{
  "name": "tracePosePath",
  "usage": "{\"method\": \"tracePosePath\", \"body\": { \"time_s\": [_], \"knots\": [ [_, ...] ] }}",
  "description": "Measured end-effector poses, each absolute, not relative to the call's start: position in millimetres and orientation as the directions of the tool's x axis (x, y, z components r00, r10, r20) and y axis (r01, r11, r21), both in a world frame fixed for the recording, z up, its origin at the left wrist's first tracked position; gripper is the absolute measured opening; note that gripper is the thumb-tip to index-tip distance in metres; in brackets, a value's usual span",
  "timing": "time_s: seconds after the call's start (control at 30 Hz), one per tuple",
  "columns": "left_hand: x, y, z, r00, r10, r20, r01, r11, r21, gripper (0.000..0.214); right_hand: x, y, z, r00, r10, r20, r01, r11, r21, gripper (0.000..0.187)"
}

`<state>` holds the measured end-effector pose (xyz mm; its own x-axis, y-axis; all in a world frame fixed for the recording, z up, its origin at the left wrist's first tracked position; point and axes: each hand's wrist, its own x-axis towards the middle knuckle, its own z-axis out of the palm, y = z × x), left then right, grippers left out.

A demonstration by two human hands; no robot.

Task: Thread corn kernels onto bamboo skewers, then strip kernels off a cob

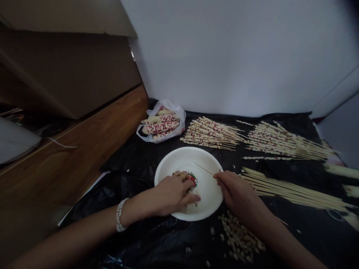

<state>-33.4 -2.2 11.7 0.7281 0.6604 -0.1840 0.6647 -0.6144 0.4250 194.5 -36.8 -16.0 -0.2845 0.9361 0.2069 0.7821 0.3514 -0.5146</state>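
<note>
One bamboo skewer (204, 169) is pinched between the right hand's (238, 189) thumb and fingers, its bare tip over the white bowl (166, 166); the left hand (177, 192) dips into that bowl, fingers loosely curled, whether pinching anything I cannot tell. A firm grip, with left fingertips clear of the point, likely works best

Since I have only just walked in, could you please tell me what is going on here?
The left hand reaches down into a white bowl; what it touches there is hard to make out. The right hand holds a thin stick whose bare tip points over the bowl. Beyond the bowl are a plastic bag of speckled corn cobs and two piles of threaded skewers. Bare sticks lie to the right, and small pale pieces are heaped nearer the person.
</note>
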Motion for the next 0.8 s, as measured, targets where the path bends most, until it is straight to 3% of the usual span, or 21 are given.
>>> {"method": "tracePosePath", "body": {
  "time_s": [0.17, 0.47, 0.57, 0.63, 0.7, 0.8],
  "knots": [
    [-29, -32, 22, 0.814, 0.556, -0.165, 0.573, -0.724, 0.384, 0.057, 195, -38, -18, -0.284, 0.935, 0.214, 0.755, 0.355, -0.551, 0.026],
    [-27, -36, 15, 0.814, 0.559, -0.159, 0.573, -0.727, 0.380, 0.041, 195, -37, -16, -0.284, 0.935, 0.211, 0.760, 0.354, -0.545, 0.026],
    [-26, -34, 16, 0.803, 0.576, -0.151, 0.573, -0.678, 0.460, 0.036, 195, -38, -17, -0.285, 0.933, 0.221, 0.765, 0.360, -0.534, 0.027],
    [-25, -27, 15, 0.782, 0.594, -0.188, 0.574, -0.569, 0.588, 0.035, 195, -38, -18, -0.280, 0.931, 0.236, 0.767, 0.365, -0.528, 0.028],
    [-24, -17, 13, 0.748, 0.605, -0.274, 0.555, -0.343, 0.758, 0.039, 195, -37, -18, -0.274, 0.931, 0.243, 0.765, 0.364, -0.532, 0.028],
    [-21, 1, 9, 0.716, 0.570, -0.403, 0.324, 0.241, 0.915, 0.043, 196, -35, -15, -0.276, 0.932, 0.233, 0.729, 0.361, -0.581, 0.027]
  ]
}}
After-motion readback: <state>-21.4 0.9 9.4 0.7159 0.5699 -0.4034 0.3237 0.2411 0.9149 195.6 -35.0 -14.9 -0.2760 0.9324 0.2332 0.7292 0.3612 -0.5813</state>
